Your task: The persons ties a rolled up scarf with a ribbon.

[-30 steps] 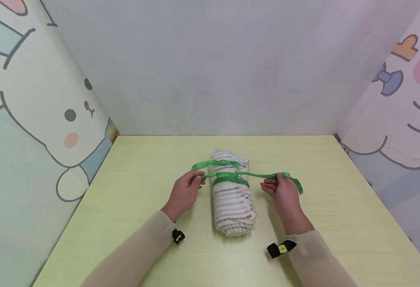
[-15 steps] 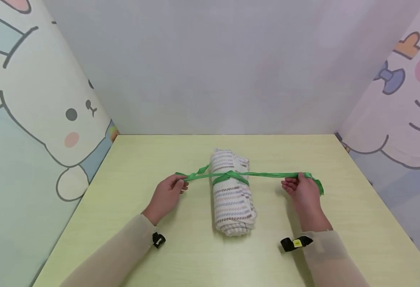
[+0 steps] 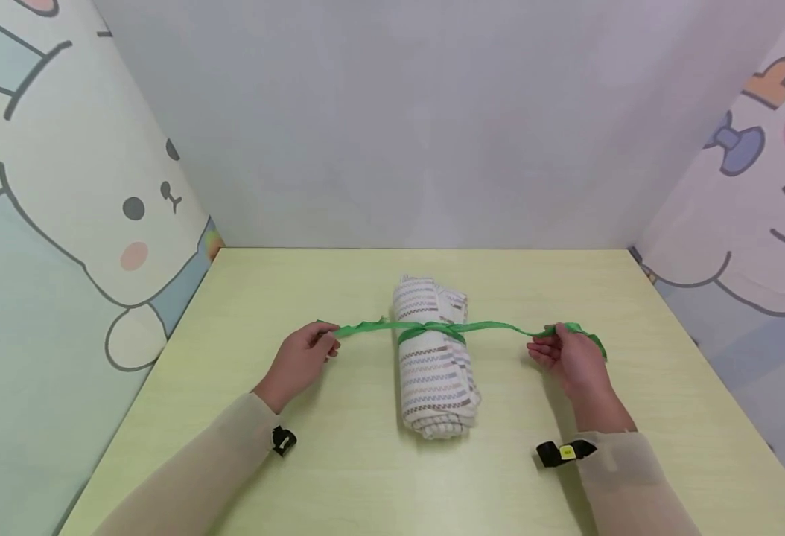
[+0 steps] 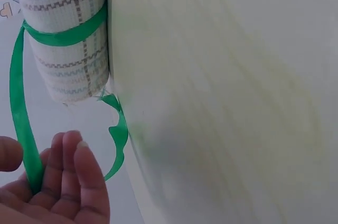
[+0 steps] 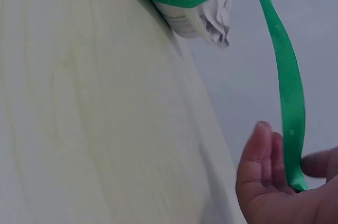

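Note:
A rolled cloth (image 3: 433, 380), white with rows of brown, blue and grey stripes, lies lengthwise at the middle of the table. Round its upper part runs a green ribbon (image 3: 486, 325), crossed or knotted on top; which of the two I cannot tell. To the left of the roll, my left hand (image 3: 301, 359) pinches one ribbon end between thumb and fingers. My right hand (image 3: 575, 363) pinches the other end on the right, and a short tail hangs past its fingers. In the left wrist view a loose wavy ribbon tail (image 4: 119, 134) dangles beyond the fingers.
The pale yellow table (image 3: 366, 476) meets a plain light wall (image 3: 419, 134) at the back. Side walls with cartoon prints (image 3: 134, 257) stand left and right. Each wrist wears a black strap, such as the right wrist strap (image 3: 565, 452).
Both hands have moved apart, drawing the ribbon out sideways and tightening its crossing on the roll. In the last half second the right stretch of ribbon has slackened slightly.

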